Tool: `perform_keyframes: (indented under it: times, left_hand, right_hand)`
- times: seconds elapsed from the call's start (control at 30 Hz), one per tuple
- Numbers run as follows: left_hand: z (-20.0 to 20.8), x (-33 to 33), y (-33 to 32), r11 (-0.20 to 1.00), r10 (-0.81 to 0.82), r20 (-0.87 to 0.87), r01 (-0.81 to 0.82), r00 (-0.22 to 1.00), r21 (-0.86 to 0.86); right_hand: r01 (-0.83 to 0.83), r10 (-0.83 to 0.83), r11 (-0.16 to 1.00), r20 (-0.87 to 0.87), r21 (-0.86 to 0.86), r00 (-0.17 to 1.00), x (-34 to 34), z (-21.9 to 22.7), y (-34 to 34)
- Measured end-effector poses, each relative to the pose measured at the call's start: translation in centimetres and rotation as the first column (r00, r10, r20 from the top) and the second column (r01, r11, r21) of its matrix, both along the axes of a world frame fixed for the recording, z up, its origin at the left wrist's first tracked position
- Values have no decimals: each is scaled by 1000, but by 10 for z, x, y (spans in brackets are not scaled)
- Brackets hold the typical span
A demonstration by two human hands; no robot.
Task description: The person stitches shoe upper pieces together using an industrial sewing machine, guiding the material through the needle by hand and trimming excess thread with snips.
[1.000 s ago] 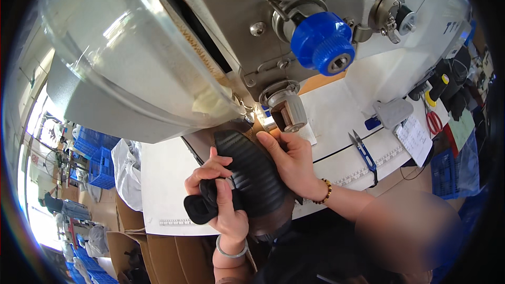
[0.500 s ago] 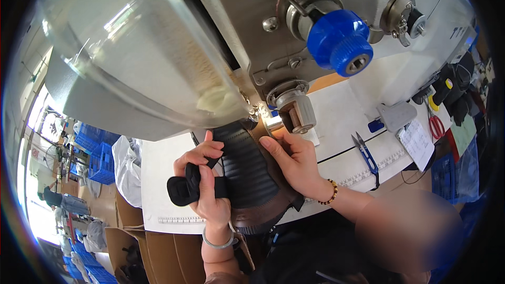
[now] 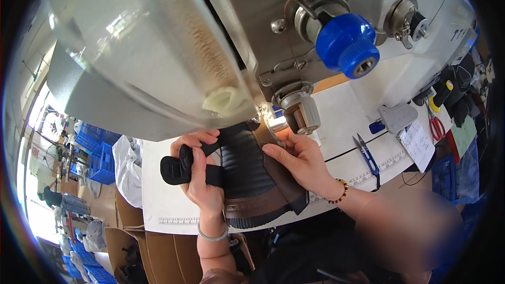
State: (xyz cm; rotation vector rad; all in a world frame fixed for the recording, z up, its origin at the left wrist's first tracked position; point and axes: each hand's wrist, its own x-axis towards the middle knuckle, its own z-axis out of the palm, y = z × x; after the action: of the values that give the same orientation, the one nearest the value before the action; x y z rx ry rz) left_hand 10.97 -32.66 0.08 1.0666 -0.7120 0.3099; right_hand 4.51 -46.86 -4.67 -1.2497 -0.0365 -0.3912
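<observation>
A padded leather piece, ribbed black in the middle with brown edging, lies on the white table under a sewing machine's head. My left hand grips its left side, fingers wrapped round the black straps that stick out there. On the other side, my right hand pinches the brown edge close to the stitching area, thumb on top. The upper end of the piece runs beneath the clear shield, and the needle is hidden from view. A silvery cylindrical machine part hangs just above my right fingers.
A blue knob juts from the machine's front. Right of my hands lie blue thread snips, a paper note and red-handled scissors. Cardboard boxes, a white bag and blue crates are at left.
The leather piece has slid a little farther in under the machine. My left hand has moved away from me and slightly left with the straps; my right hand has shifted slightly right.
</observation>
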Motion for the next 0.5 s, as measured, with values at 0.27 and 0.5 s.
perform_keyframes:
  times: [0.27,0.5]
  left_hand:
    - [1,15,4,994,16,-206,-38,978,-100]
    - [-8,30,14,980,-28,-294,-31,955,-194]
  right_hand:
    - [-46,31,990,-108,-135,994,-9,11,-11]
    - [-31,27,990,-36,-138,999,-12,3,-7]
